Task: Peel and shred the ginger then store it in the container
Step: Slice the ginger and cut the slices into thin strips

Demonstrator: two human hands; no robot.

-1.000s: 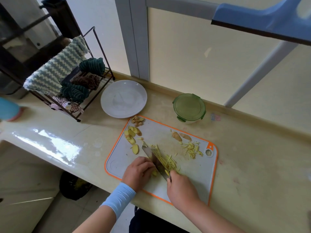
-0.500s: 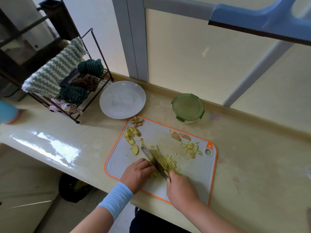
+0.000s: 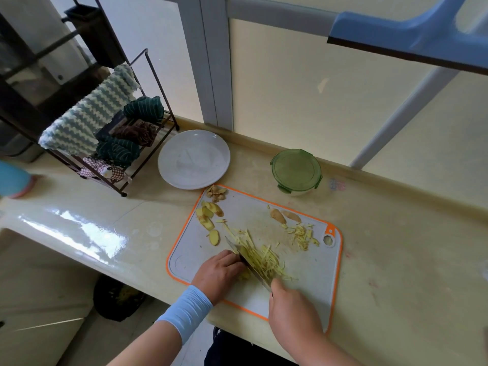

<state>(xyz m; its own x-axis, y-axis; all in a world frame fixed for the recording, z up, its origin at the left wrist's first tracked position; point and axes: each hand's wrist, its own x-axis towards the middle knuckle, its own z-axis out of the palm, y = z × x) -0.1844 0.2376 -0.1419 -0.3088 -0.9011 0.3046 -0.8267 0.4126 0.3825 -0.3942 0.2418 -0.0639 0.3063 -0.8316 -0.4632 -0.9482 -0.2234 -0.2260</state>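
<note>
A grey cutting board with an orange rim [image 3: 303, 291] lies on the counter. My right hand [image 3: 293, 307] grips the handle of a knife [image 3: 250, 262] whose blade stands on the board. Just left of the blade, my left hand [image 3: 219, 273] has its fingers curled over a piece of ginger [image 3: 244, 275] that is mostly hidden. Yellow ginger shreds [image 3: 264, 257] lie along the right side of the blade. A smaller shred pile [image 3: 302, 235] sits near the board's far right. Ginger slices [image 3: 208, 216] and peelings [image 3: 216, 193] lie at the far left. The green-lidded container [image 3: 295, 171] stands shut behind the board.
A white plate [image 3: 194, 158] sits behind the board's left corner. Left of it a black wire rack [image 3: 113, 154] holds folded cloths. A blue object [image 3: 13, 179] is at the left edge. The counter's front edge runs under my forearms; a dark bin [image 3: 118, 297] sits on the floor below.
The knife and my left hand have edged slightly leftward along the ginger, and the strip of shreds beside the blade has grown a little. Everything else stays put.
</note>
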